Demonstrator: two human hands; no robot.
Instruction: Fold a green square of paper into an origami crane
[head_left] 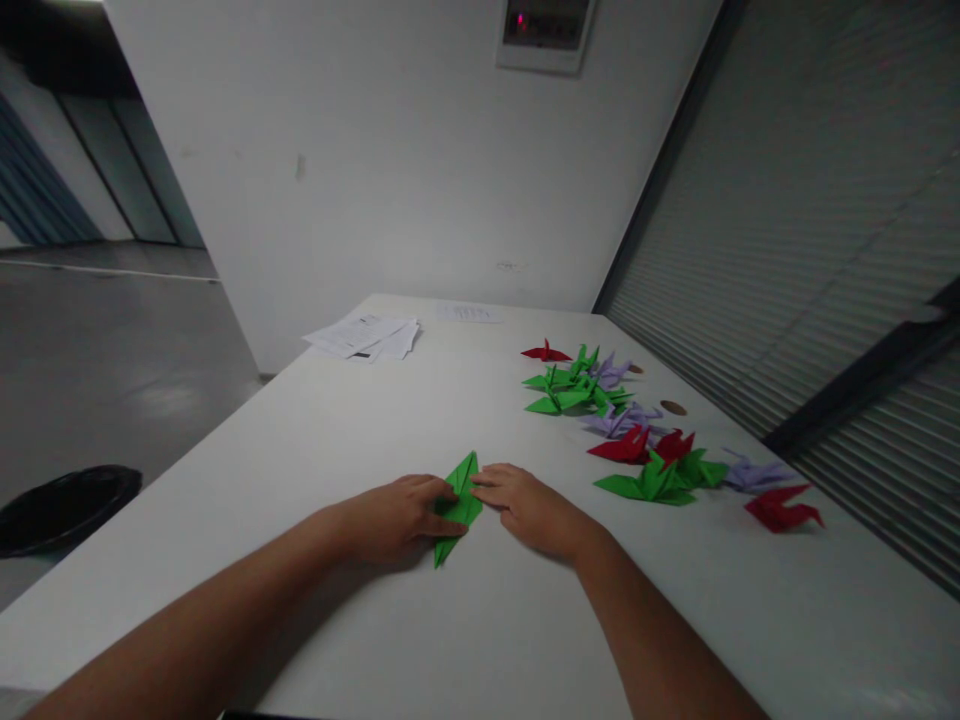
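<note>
A folded green paper piece (459, 505), long and diamond-shaped, lies on the white table (390, 420) in front of me. My left hand (397, 518) rests over its left side, thumb and fingers closed on the paper. From the right, my right hand (529, 505) presses its fingertips on the fold's edge, fingers held together. To the right lie several finished paper cranes: green ones (570, 385), a red one (546, 352), purple ones (622, 418), a red and green cluster (652, 465) and a red crane (780, 508).
A stack of white printed sheets (364, 336) lies at the table's far left, a single sheet (469, 313) at the far edge. A black round bin (64, 505) stands on the floor to the left. A white wall is behind, window blinds along the right.
</note>
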